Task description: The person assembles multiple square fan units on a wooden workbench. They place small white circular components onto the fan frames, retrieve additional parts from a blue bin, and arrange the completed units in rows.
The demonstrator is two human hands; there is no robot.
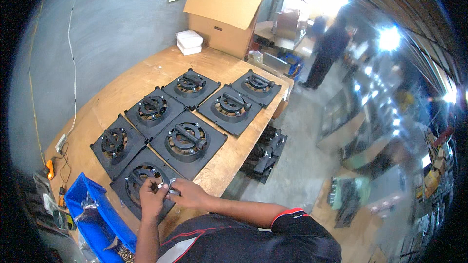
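Observation:
My left hand (152, 198) and my right hand (190, 195) meet low in the view, over the nearest black square plate (163, 161). Between the right thumb and fingers is a silver ring-shaped metal part (172, 186). The left thumb and forefinger pinch a small shiny piece (160, 185), too small to name, close beside the ring. The plate beneath has a round opening with a black fitting, partly hidden by my hands. Several similar plates, such as one with a round burner-like fitting (187, 141), lie flat in two rows beyond.
A blue bin (82, 191) with small brass-coloured pieces (125, 254) stands at the left of the wooden table (225, 168). An open cardboard box (214, 31) and white foam blocks (189, 43) are at the back. More black parts (265, 153) sit below the right edge. A person (327, 51) stands farther off.

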